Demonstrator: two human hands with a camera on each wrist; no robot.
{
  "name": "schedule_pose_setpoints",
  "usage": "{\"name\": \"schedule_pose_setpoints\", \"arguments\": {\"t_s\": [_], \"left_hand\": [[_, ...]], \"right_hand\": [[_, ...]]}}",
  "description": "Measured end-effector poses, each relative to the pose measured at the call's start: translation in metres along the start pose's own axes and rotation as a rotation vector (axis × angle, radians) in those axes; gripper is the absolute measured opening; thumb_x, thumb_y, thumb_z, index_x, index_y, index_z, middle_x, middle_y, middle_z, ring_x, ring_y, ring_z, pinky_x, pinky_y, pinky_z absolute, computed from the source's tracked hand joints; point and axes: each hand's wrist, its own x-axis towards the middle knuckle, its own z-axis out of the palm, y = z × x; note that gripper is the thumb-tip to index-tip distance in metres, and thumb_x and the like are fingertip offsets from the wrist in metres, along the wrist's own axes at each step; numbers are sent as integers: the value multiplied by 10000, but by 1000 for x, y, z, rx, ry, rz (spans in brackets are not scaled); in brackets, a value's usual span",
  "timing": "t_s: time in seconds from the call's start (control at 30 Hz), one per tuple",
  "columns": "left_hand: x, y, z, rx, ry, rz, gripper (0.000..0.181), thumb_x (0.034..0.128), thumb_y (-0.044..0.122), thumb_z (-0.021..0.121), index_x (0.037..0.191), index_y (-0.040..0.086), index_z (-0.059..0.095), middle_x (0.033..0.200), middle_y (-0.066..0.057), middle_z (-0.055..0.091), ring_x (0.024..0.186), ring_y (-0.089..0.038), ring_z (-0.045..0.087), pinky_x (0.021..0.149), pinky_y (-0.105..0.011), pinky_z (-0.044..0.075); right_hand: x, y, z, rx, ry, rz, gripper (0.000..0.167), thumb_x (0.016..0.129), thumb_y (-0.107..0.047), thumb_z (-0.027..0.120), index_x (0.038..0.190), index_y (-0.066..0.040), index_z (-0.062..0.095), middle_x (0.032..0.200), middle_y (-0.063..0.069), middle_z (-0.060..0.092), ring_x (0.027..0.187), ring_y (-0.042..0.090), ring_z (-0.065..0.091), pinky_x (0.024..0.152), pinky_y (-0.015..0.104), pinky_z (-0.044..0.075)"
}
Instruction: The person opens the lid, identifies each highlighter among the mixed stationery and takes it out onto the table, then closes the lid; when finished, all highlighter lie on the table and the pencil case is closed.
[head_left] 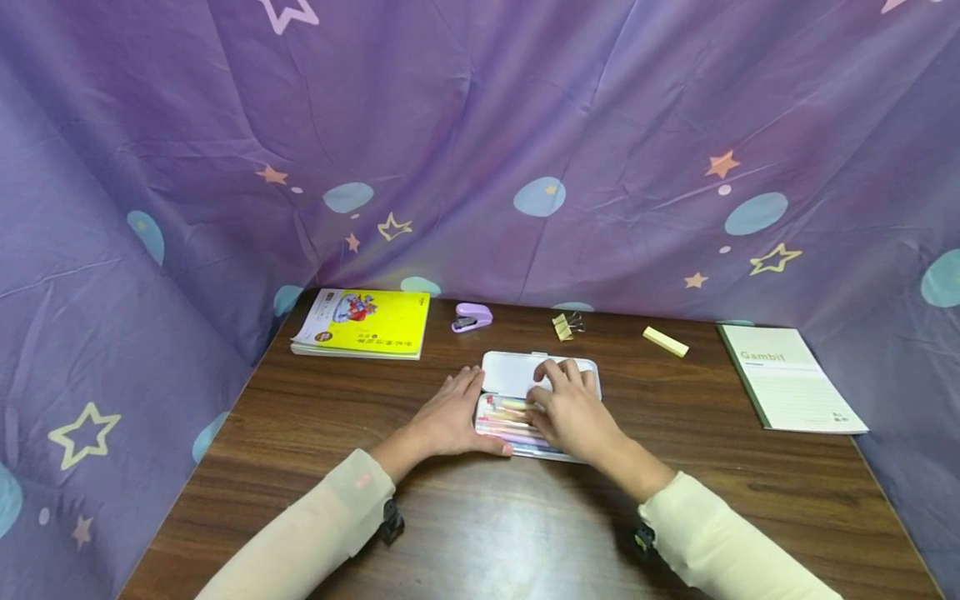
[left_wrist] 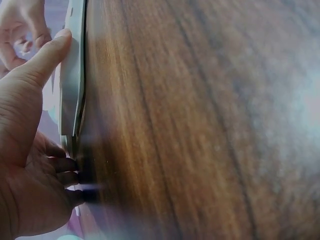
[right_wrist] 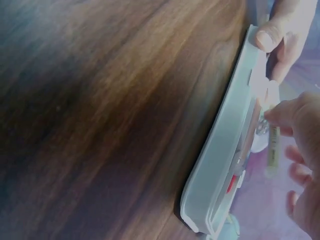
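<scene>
A white pencil case (head_left: 540, 452) lies on the table with its lid (head_left: 510, 372) folded back, and several pastel pens (head_left: 506, 427) fill its tray. My left hand (head_left: 450, 417) rests against the case's left end, fingers fairly straight. Its thumb (left_wrist: 52, 50) lies along the front rim. Over the right part of the tray, my right hand (head_left: 577, 414) has bent fingers. In the right wrist view, its thumb and a finger pinch a pale yellow pen (right_wrist: 273, 147). The palm hides part of the tray in the head view.
Along the back are a yellow-covered book (head_left: 382, 325), a purple stapler (head_left: 472, 317), binder clips (head_left: 567, 326) and a pale yellow stick-shaped item (head_left: 665, 342). A notebook (head_left: 798, 379) lies at the right. Patterned purple cloth (head_left: 465, 150) hangs behind the table.
</scene>
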Motion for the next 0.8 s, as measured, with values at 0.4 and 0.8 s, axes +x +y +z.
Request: {"name": "schedule_pose_setpoints", "arguments": {"t_s": [0.4,0.8], "left_hand": [[0,-2,2,1,10,10,1454,773,829,836,1765,10,158,1853,-213,167,1736,-380,165,1434,-481,152],[1,-1,2,11,-8,2,1453,777,848,816,1771,27,146,1860,-193,151,1747,-341,133,1435,-462,143]], "right_hand": [[-8,15,-5,-83,139,-133,150,897,-226,884,969,-201,755,1212,100,650,1148,391,593,875,618,514],[-36,54,-12,-99,213,-156,243,848,-175,918,1008,-178,735,1202,145,657,1095,439,608,875,698,518]]}}
